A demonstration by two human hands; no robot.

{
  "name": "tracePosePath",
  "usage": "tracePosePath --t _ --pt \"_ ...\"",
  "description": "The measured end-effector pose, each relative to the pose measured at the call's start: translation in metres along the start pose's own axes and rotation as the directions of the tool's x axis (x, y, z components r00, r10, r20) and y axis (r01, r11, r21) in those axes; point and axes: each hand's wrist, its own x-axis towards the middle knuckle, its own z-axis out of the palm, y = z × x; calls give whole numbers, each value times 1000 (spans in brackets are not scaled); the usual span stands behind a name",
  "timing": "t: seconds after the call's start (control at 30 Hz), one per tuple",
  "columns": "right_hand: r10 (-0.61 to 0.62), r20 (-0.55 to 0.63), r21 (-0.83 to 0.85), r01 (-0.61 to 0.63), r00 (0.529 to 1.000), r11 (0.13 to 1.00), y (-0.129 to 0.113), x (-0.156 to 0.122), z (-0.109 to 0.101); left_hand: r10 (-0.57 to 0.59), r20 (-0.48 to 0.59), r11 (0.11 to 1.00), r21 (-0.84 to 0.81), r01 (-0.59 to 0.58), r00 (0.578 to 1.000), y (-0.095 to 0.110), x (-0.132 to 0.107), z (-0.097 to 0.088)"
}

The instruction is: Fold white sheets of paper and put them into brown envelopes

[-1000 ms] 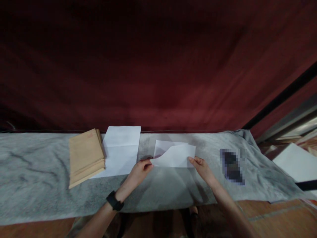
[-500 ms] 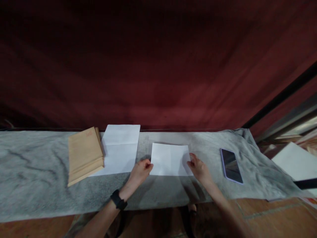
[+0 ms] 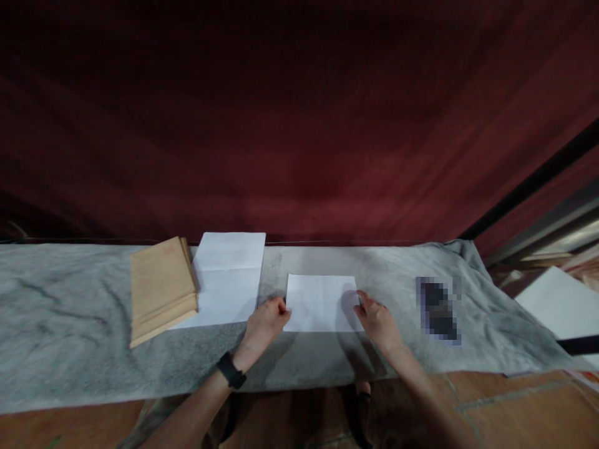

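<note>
A folded sheet of white paper lies on the grey cloth in front of me, with a faint crease down its middle. At its left edge, my left hand is closed, thumb and forefinger pinching the lower left side. My right hand holds the opposite edge, with its fingertips curled at the paper's right side. A black watch is on my left wrist. Left of the folded sheet, a larger white sheet with a crosswise crease lies partly under a stack of brown envelopes.
Grey cloth covers the long narrow table. A blurred-out, phone-shaped object rests to the right. Behind the table hangs a dark red curtain. A white panel stands beyond the right end, above the tiled floor.
The far edge of the folded sheet has come down a little and the sheet lies flatter. Both hands stay at its sides, nearly unmoved.
</note>
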Motion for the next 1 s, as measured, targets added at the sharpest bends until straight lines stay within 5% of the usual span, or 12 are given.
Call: tracePosePath --t 0.13,0.3,0.4,0.57,0.7,1.0 --pt "10 -13 -64 -10 1000 998 -2 -1 -9 143 -159 981 155 -118 977 10 -8 6" --pt "-34 -155 -56 26 987 998 -14 -1 -11 610 -283 784 350 -513 740 24 -12 45" --pt "-154 -278 130 196 948 972 -38 2 3 647 -279 751 398 -527 710 27 -8 69" --pt "-295 -237 321 361 926 875 -86 1 36 703 -256 695 444 -565 663 25 4 87" --pt "-346 -217 273 397 913 876 -100 0 48 696 -243 691 479 -541 675 25 8 92" --pt "-348 -286 14 367 893 930 -74 5 59 573 -239 786 434 -441 784 26 12 84"
